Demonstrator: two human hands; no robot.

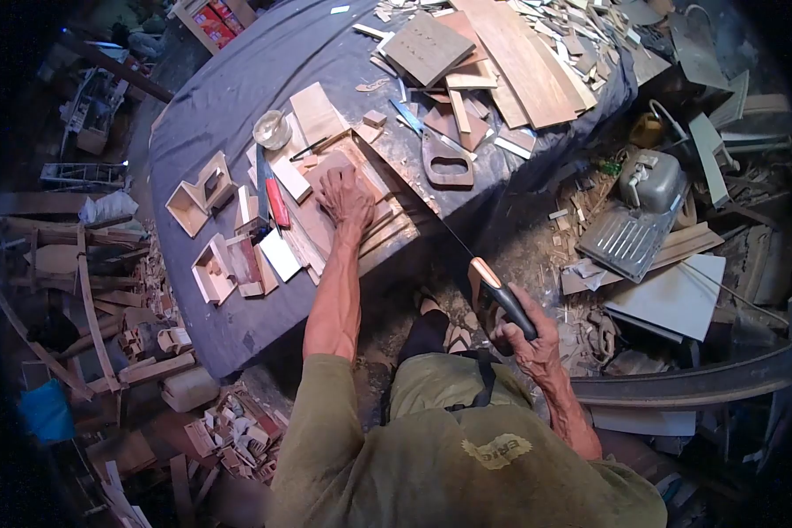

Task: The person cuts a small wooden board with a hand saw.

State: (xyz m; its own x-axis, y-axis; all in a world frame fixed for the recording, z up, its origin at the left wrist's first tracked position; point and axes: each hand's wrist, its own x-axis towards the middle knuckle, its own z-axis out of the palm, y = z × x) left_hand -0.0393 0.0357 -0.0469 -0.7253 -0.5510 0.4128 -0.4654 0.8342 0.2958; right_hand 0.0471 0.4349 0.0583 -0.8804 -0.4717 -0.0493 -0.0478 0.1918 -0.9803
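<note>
My left hand (347, 201) lies with its fingers spread on a flat piece of wood (333, 167) on the cloth-covered table. In my right hand (528, 333) is the black and orange handle of a saw (504, 304). The thin dark blade runs up and left from the handle to the wooden pieces beside my left hand. Left of that hand are a red-handled tool (276, 202) and a glass jar (272, 130). A second handsaw (447, 163) with a dark handle rests near the table edge.
Small open wooden boxes (209, 195) sit on the table's left part. Boards and offcuts (510, 66) are piled at its far right. A metal sink (632, 231) and a white panel (673, 295) stand to the right. Wood scraps (236, 431) cover the floor at lower left.
</note>
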